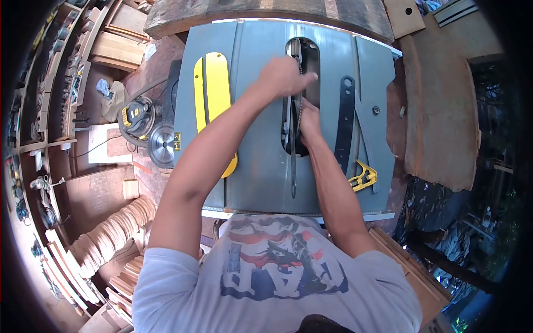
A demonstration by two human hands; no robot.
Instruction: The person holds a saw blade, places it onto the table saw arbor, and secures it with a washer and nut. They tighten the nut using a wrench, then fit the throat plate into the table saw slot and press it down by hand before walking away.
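My left hand is at the far part of the open slot in the grey table saw. Its fingers curl down beside the upright saw blade, with the thumb out to the right; what they grip is hidden. Reaching into the slot on the blade's right side is my right hand, its fingertips out of sight. A long flat dark metal bar sticks out of the slot toward me. On the saw top left of my hands lies a yellow insert plate, partly covered by my left forearm.
Right of the slot lie a black strip with holes, a combination square with a yellow head and a small round metal part. A round saw blade and a power tool are at the left. Shelves line the left side.
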